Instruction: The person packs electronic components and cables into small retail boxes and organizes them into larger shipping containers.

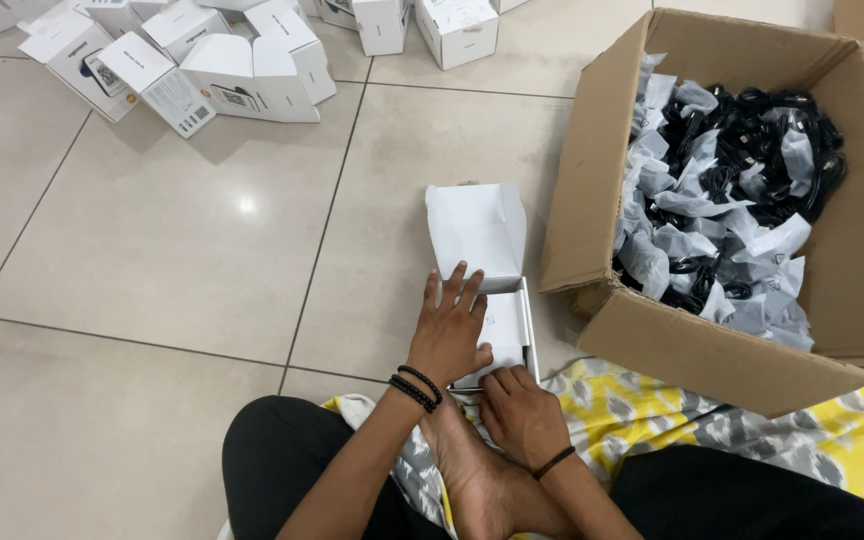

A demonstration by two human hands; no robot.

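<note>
My left hand flat on open white box; right hand pinching its near edge; cardboard carton just right, bare floor left.

A small white box lies open near centre, lid flap raised. Far left sits a heap of white boxes. Right, a large brown carton holds bagged black cables.

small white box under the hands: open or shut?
Open. The small white cardboard box has its lid flap folded back, away from the person. The left hand lies flat over its opening; the right hand touches its near end.
</note>
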